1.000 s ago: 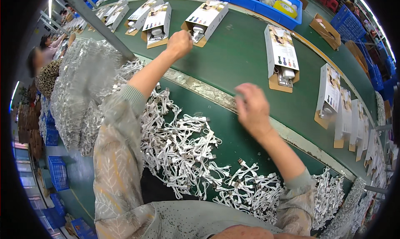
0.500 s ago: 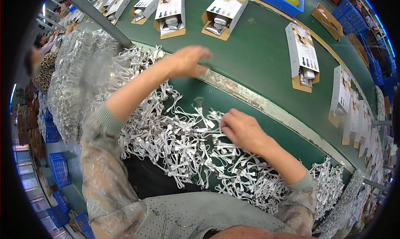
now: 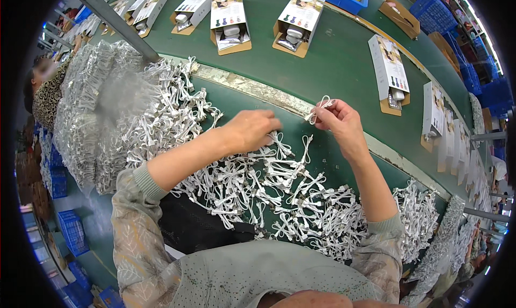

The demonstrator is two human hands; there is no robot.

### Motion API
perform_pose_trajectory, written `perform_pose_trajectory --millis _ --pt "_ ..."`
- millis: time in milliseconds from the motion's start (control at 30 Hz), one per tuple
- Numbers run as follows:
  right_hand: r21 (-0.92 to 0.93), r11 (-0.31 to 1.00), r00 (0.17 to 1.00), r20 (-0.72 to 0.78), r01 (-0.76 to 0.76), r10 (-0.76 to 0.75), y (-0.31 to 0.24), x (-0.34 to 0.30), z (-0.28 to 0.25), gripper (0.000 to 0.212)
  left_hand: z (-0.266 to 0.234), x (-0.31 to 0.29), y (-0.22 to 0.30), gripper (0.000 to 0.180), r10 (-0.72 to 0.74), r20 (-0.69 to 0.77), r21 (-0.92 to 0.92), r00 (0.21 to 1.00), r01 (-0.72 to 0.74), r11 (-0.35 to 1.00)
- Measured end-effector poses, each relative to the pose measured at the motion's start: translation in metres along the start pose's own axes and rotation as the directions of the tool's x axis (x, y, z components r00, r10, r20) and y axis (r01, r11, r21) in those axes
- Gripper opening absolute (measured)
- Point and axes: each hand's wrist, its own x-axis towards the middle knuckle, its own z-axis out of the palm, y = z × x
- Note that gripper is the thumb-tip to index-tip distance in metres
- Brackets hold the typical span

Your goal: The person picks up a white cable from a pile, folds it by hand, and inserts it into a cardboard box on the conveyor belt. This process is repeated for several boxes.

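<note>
A person's two bare hands work above a green bench [image 3: 336,165] strewn with small white cables. The right hand [image 3: 344,121], right of centre near a worn metal rail [image 3: 258,90], has thumb and fingers pinched together on one looped white cable [image 3: 313,115]. The left hand [image 3: 250,130], left of it, is slightly blurred, its fingers curled down at the far edge of the cable pile [image 3: 236,192]; whether it grips a cable cannot be told. The pile spreads across the near side, reaching clear plastic bags [image 3: 80,125] at the left. Beyond the rail, on a green surface [image 3: 328,66], open-ended white boxes [image 3: 228,9] lie spaced in a row from far left to right. A blue bin [image 3: 344,4] sits at the far side.
</note>
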Motion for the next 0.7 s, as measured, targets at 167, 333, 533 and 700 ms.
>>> perform_pose_trajectory --millis 167,333,533,700 --pt "-0.083 0.995 0.994 -0.092 0.054 -0.061 0.01 0.013 0.001 0.017 -0.001 -0.006 0.001 0.011 -0.072 -0.026 -0.064 0.997 0.071 0.995" --pt "-0.048 0.958 0.933 -0.218 0.282 -0.286 0.018 0.035 0.01 0.014 -0.001 -0.011 0.006 0.016 -0.137 -0.118 -0.071 0.984 0.129 0.989" --pt "-0.575 0.589 0.631 -0.155 0.568 -0.76 0.032 0.06 -0.008 0.006 0.055 0.019 0.064 0.021 0.031 -0.094 0.082 0.995 -0.023 0.996" --pt "-0.801 0.226 0.414 0.03 0.554 -0.91 0.046 0.12 -0.035 0.009 0.071 0.05 0.086 0.014 0.062 -0.061 0.117 0.996 -0.054 0.992"
